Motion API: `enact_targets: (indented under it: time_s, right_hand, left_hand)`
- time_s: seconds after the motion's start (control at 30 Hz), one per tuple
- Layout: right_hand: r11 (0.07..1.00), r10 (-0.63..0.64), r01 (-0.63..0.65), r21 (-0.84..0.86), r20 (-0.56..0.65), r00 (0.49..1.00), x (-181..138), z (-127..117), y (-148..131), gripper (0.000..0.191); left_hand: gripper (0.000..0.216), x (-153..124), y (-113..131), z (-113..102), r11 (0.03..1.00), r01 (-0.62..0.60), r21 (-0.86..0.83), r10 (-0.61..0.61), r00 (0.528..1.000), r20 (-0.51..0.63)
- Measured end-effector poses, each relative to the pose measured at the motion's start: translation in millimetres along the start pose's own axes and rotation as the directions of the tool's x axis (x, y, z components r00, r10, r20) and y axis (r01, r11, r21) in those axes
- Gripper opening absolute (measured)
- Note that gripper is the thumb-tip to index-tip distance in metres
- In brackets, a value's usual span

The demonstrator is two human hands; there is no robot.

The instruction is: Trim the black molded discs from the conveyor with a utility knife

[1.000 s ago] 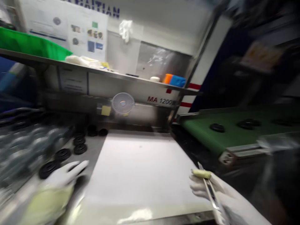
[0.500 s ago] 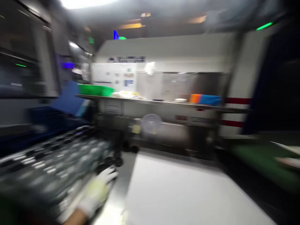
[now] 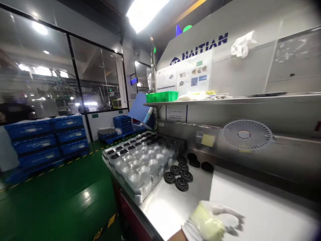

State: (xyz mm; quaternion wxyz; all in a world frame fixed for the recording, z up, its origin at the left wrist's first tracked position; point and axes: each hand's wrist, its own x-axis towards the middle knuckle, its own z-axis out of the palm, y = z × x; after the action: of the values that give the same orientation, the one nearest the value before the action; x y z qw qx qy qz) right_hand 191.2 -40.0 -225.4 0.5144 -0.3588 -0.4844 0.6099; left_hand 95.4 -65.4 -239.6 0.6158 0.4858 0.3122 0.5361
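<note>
My left hand [image 3: 215, 219], in a white glove with a pale yellow palm area, is at the bottom of the view over the edge of the white sheet [image 3: 253, 197]. Its fingers curve to the right with a gap between them, and I see nothing held there. Several black ribbed round parts [image 3: 182, 184] lie loose on the metal bench [image 3: 160, 204], beyond the hand. To their left stands a clear plastic tray [image 3: 139, 192] with round pockets; black parts sit in its far and left pockets. My right hand is out of view.
A round white fan guard [image 3: 247, 134] stands behind the bench. Above runs a shelf [image 3: 225, 100] with a green bin [image 3: 162, 97] and gloves. Blue crates [image 3: 47, 142] are stacked on the green floor at left, and a person [image 3: 15, 110] shows behind glass.
My view has swung left and sharpened. My left hand has gone from beside the tray and black parts to the white sheet's edge, further right.
</note>
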Motion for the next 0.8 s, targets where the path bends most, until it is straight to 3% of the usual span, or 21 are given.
enact_targets:
  time_s: [0.1, 0.23, 0.33, 0.4, 0.5, 0.63, 0.7, 0.8]
  right_hand:
    - [0.965, 0.001, 0.005, -0.264, 0.023, 1.000, -22.9, -38.7, 14.4, 0.018]
    - [0.852, -0.034, 0.010, -0.523, -0.036, 0.999, -63.7, -87.9, 3.9, 0.017]
    - [0.732, -0.093, 0.077, -0.676, 0.013, 0.996, -85.6, -93.2, -17.4, 0.014]
    - [0.690, -0.160, 0.118, -0.715, 0.009, 0.987, -92.6, -88.3, -29.4, 0.023]
    - [0.670, -0.231, 0.108, -0.735, -0.068, 0.971, -101.8, -85.2, -34.2, 0.028]
    - [0.680, -0.126, -0.024, -0.733, -0.149, 0.981, -118.9, -90.1, -15.9, 0.027]
    - [0.619, -0.127, -0.047, -0.784, -0.160, 0.979, -126.5, -88.9, -5.3, 0.027]
    - [0.458, -0.160, -0.046, -0.888, -0.133, 0.978, -131.9, -81.3, 1.5, 0.026]
  left_hand:
    - [0.051, 1.9, -34.6, 38.3, 0.875, 0.177, -0.450, -0.165, 0.984, 0.066]
    - [0.053, -11.7, -65.3, 74.9, 0.623, 0.398, -0.673, -0.341, 0.913, 0.224]
    - [0.043, -19.5, -60.2, 74.3, 0.503, 0.460, -0.732, -0.519, 0.838, 0.170]
    - [0.037, -19.8, -48.7, 64.2, 0.443, 0.445, -0.778, -0.563, 0.814, 0.144]
    - [0.031, -18.8, -33.1, 48.9, 0.462, 0.399, -0.792, -0.591, 0.804, 0.061]
    - [0.024, -18.9, -27.5, 45.4, 0.626, 0.230, -0.745, -0.529, 0.827, -0.189]
    - [0.020, -17.6, -29.8, 49.2, 0.678, 0.175, -0.714, -0.468, 0.852, -0.236]
    - [0.013, -14.6, -34.4, 56.5, 0.693, 0.175, -0.700, -0.432, 0.878, -0.209]
